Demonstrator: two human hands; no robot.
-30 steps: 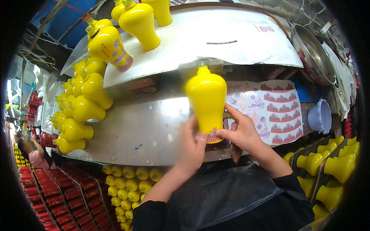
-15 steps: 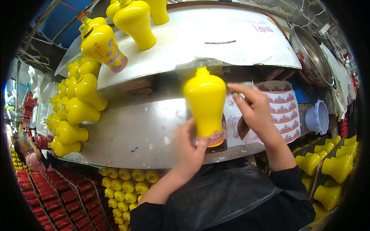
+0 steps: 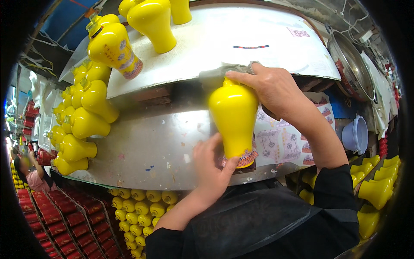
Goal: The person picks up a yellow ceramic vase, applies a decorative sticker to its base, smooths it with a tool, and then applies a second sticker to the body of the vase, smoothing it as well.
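Note:
A glossy yellow bottle (image 3: 233, 114) stands nearly upright before me, wide at the shoulder and narrowing downward. A purple-and-red patterned band (image 3: 247, 158) circles its foot. My left hand (image 3: 212, 166) is closed around the lower part, thumb across the band. My right hand (image 3: 276, 88) is at the top, its fingers bent round the neck. Beneath its palm shows the edge of a dark brown flat piece, mostly hidden. Right of the bottle lie printed decal sheets (image 3: 280, 144) with purple flower and scalloped patterns.
A decorated yellow bottle (image 3: 114, 49) and plain ones (image 3: 151, 26) stand on the white raised board (image 3: 207, 34), near a thin dark strip (image 3: 251, 47). More yellow bottles (image 3: 90, 123) line the metal table's (image 3: 142, 142) left. A purple bucket (image 3: 355, 134) and metal basin (image 3: 351, 64) are right.
My right hand has moved up and left from beside the bottle's shoulder to its neck, uncovering more of the decal sheets. My left hand keeps its hold at the foot.

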